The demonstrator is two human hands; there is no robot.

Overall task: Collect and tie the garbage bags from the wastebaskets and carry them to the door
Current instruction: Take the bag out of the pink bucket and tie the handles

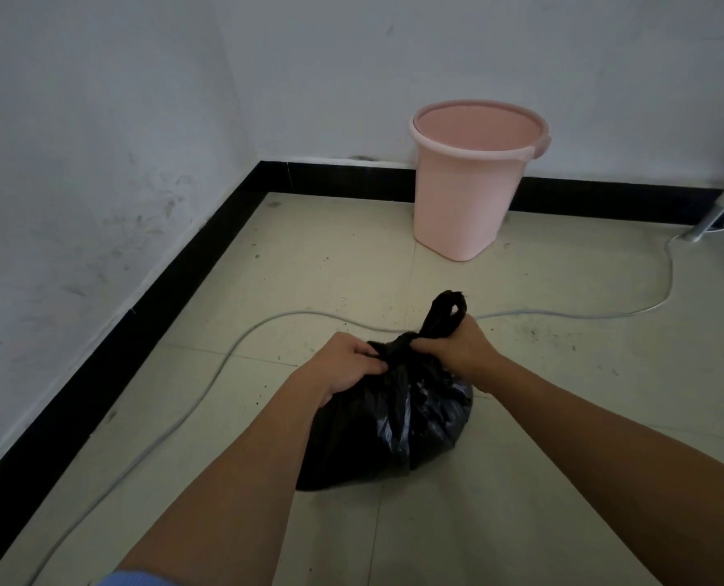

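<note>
A full black garbage bag [398, 420] rests on the pale tiled floor in front of me. My left hand [345, 365] grips the gathered plastic at the left side of the bag's neck. My right hand [457, 346] is closed around the twisted neck, and a black loop of the bag's top sticks up above its fist. A pink wastebasket [466, 196] stands upright against the back wall, beyond the bag, with no liner visible inside.
A grey cable [563, 317] snakes across the floor behind the bag and runs down the left side. White walls with a black baseboard [148, 306] form a corner at the left. A metal furniture leg [709, 219] is at the far right.
</note>
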